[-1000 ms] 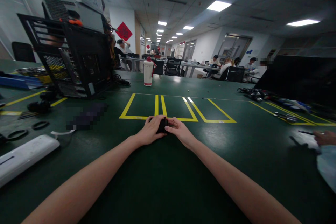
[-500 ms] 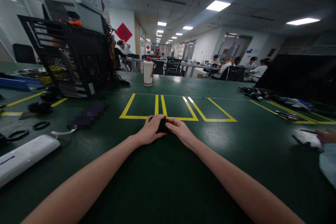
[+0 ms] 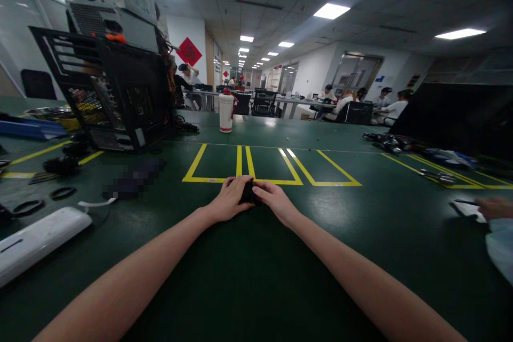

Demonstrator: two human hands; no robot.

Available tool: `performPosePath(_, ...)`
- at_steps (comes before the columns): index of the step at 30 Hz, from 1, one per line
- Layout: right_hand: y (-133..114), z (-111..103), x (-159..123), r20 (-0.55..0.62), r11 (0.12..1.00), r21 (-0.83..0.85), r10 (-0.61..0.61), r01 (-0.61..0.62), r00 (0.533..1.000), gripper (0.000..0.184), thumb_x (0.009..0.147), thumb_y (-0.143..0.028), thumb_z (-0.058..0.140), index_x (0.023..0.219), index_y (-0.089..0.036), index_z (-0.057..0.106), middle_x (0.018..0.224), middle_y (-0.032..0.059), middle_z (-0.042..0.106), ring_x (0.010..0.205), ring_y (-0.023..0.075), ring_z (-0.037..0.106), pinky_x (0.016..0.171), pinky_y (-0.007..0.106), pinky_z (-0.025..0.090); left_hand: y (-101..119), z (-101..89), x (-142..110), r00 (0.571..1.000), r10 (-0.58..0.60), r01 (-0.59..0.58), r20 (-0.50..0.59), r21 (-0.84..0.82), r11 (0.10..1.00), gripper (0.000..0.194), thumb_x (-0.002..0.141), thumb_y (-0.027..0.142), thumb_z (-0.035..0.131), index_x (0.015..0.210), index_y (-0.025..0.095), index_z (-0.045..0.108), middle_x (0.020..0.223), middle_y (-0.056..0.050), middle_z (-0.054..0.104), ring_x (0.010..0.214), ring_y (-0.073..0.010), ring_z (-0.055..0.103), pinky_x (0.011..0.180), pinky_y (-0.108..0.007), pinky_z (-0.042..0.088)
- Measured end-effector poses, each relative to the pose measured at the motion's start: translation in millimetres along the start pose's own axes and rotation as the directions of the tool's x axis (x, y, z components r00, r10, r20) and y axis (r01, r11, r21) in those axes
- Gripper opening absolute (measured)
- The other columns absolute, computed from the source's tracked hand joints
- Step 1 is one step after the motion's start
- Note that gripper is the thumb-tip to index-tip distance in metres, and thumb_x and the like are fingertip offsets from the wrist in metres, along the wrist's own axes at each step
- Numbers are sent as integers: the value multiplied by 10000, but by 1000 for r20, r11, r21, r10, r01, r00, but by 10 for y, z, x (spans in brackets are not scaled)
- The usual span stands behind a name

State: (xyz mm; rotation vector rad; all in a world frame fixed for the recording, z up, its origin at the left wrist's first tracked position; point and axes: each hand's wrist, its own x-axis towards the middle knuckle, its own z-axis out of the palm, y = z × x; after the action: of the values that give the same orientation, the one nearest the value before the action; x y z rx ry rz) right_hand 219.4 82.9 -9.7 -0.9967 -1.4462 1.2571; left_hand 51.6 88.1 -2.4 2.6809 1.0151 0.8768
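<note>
Both my hands meet over a small black object (image 3: 247, 193) at the middle of the green table (image 3: 256, 262). My left hand (image 3: 230, 199) wraps round it from the left, fingers over the top and thumb along the near side. From the right, the fingers of my right hand (image 3: 274, 197) are pinched together at the object's right end. Most of the object is hidden by my fingers, so its kind cannot be made out. Just beyond my hands lie frames of yellow tape (image 3: 276, 181) on the tabletop.
An open black computer case (image 3: 120, 91) with power supplies on top stands at left. A white bottle (image 3: 226, 112) is ahead. A white power strip (image 3: 44, 240) lies near left. At right are a co-worker's hand (image 3: 495, 207), metal parts (image 3: 438, 176) and a black screen (image 3: 457, 117).
My hands and the black object hold almost the same place. At the right edge, the co-worker's hand has shifted slightly left, and the white item beside it has changed position.
</note>
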Motion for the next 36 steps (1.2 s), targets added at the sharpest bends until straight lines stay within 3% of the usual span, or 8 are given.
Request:
performPosePath(5,-82,9,-68,59,997,15,-74,73,995,277,648,-312,617,895,-220,531,940,7,554,891,146,515,830,327,384,2,-6,-6,1000,3,-3,3,-6,1000,582,721,300,560,1198,241,231,1171,-61,425,1091,-224,394,957,-426,216)
performPosePath(10,-93,52,-73,-9,993,-14,-116,116,993,210,692,-354,563,839,-207,536,862,1,562,868,140,501,814,320,387,11,-18,-3,1000,2,-2,-3,-3,1000,581,720,299,562,1195,235,235,1170,-63,424,1095,-224,390,956,-424,219)
performPosePath(16,-36,19,-27,-1,1000,6,-21,21,1000,307,676,-352,581,932,-188,542,962,39,566,916,168,511,844,351,378,15,-29,-9,1000,0,0,6,-5,1000,587,725,301,556,1206,237,226,1184,-69,412,1110,-228,380,960,-429,219)
performPosePath(21,-97,-4,-78,113,996,59,-70,64,991,297,632,-266,636,899,-230,511,984,6,541,902,149,531,823,330,399,21,-38,-11,1000,-5,5,17,-9,1000,561,736,310,541,1202,239,237,1167,-65,424,1102,-227,388,964,-438,214)
performPosePath(26,-106,30,-84,43,994,18,-110,109,993,208,673,-312,595,838,-216,513,901,-1,554,877,135,520,830,324,389,8,-15,-2,1000,-13,13,7,-2,1000,585,722,312,558,1203,236,235,1177,-69,421,1105,-233,387,959,-441,217)
performPosePath(30,-56,32,-44,1,996,-10,-85,85,996,264,669,-309,601,899,-207,520,947,18,552,930,145,504,869,334,366,1,-1,-3,1000,-9,9,-6,-1,1000,589,717,305,565,1199,234,233,1186,-71,418,1109,-228,383,956,-432,220)
performPosePath(33,-47,13,-38,37,999,8,-39,38,999,286,670,-302,599,927,-202,521,982,31,548,924,148,514,870,344,367,4,-8,-8,1000,-4,4,-7,-6,1000,590,719,300,562,1200,233,228,1186,-70,417,1110,-223,383,960,-426,216)
performPosePath(36,-76,2,-67,93,996,55,-68,63,993,293,637,-266,633,899,-217,510,971,13,544,896,142,529,841,333,386,13,-24,-10,1000,-4,4,-1,-7,1000,579,722,302,558,1198,236,235,1169,-65,426,1100,-224,391,959,-426,219)
